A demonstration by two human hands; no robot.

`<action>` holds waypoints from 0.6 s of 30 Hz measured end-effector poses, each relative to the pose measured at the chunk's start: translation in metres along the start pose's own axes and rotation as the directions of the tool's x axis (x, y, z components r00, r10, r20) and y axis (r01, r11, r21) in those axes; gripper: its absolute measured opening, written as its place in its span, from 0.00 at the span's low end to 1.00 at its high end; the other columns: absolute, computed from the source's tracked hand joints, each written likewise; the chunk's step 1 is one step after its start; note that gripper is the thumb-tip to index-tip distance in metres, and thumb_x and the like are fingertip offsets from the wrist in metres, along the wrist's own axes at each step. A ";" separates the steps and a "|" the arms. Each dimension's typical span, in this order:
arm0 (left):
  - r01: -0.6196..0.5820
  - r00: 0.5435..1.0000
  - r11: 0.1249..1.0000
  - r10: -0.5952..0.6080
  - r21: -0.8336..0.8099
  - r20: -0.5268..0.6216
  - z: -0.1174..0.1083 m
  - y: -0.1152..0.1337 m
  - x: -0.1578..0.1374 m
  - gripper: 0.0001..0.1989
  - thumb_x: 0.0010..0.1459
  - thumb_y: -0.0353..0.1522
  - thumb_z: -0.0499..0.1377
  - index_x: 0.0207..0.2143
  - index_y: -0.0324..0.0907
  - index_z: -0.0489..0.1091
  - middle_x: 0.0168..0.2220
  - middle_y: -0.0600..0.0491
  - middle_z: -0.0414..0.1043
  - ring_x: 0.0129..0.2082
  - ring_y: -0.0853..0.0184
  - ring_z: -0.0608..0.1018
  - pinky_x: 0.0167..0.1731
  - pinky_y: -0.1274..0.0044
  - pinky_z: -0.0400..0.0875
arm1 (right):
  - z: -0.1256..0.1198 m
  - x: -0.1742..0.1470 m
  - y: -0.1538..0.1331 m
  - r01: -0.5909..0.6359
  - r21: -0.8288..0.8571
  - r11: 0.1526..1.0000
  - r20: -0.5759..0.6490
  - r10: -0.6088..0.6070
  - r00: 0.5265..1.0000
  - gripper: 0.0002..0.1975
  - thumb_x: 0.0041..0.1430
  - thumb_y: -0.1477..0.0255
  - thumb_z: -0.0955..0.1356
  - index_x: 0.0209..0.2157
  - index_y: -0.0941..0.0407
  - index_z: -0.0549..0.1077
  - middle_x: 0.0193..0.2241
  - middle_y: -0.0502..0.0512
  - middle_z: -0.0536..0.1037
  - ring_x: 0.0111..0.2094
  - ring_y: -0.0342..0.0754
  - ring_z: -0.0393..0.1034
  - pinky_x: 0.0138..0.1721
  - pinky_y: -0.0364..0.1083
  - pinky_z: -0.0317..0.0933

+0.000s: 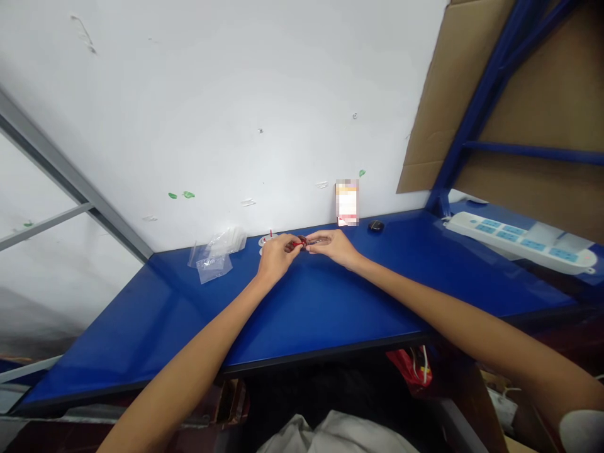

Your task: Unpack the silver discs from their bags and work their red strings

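Note:
Over the blue table, my left hand (pixel 278 255) and my right hand (pixel 335 245) meet almost fingertip to fingertip. Between them is a small dark red, rounded item (pixel 299 243), too small to name. Its left side is pinched by my left thumb and fingers. My right thumb and fingers close at its right edge; whether they grip the same piece or another part is hard to see. Just behind my left hand lie white round pieces (pixel 267 240) with a thin red bit standing up, partly covered by that hand.
Clear plastic bags (pixel 214 264) lie in a pile left of my hands. A phone with a blurred screen (pixel 348 202) leans on the white wall. Nearby sits a black computer mouse (pixel 375 226). A white power strip (pixel 519 242) lies at the right of the blue table (pixel 321 314).

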State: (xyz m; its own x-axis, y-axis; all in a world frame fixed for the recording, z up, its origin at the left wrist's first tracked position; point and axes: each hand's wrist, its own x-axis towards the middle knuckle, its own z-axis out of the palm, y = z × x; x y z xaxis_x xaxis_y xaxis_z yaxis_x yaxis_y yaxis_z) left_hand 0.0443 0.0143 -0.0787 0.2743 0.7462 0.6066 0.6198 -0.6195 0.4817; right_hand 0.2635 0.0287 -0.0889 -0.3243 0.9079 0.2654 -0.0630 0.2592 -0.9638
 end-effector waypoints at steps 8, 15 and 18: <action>0.045 0.999 0.996 -0.045 -0.079 0.002 -0.001 0.005 0.000 0.04 0.62 0.31 0.66 0.39 0.44 0.81 0.36 0.52 0.84 0.31 0.65 0.83 0.37 0.74 0.79 | 0.003 -0.002 -0.001 -0.001 0.034 0.999 0.007 0.001 1.000 0.21 0.49 0.63 0.82 0.44 0.56 0.86 0.40 0.57 0.88 0.44 0.55 0.84 0.52 0.54 0.80; 0.159 0.987 0.926 -0.151 -0.342 0.051 0.003 0.005 -0.001 0.07 0.62 0.35 0.67 0.40 0.42 0.81 0.36 0.50 0.85 0.35 0.62 0.86 0.40 0.72 0.80 | 0.004 -0.003 -0.005 -0.033 0.139 0.990 -0.002 0.034 0.999 0.15 0.52 0.68 0.80 0.42 0.56 0.85 0.40 0.57 0.87 0.42 0.53 0.85 0.53 0.55 0.79; 0.214 0.977 0.853 -0.182 -0.476 0.113 0.005 0.001 -0.001 0.11 0.59 0.39 0.70 0.38 0.40 0.82 0.36 0.49 0.84 0.35 0.61 0.85 0.40 0.72 0.79 | 0.003 -0.002 -0.003 -0.004 0.100 0.995 0.003 0.004 1.000 0.18 0.50 0.66 0.81 0.43 0.57 0.84 0.38 0.57 0.87 0.40 0.53 0.85 0.50 0.55 0.80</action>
State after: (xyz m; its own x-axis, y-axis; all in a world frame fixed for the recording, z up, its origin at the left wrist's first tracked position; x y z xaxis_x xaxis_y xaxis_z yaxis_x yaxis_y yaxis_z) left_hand 0.0487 0.0142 -0.0815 0.2379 0.8691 0.4336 0.2375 -0.4849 0.8417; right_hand 0.2620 0.0250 -0.0871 -0.3271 0.9081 0.2614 -0.1555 0.2211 -0.9628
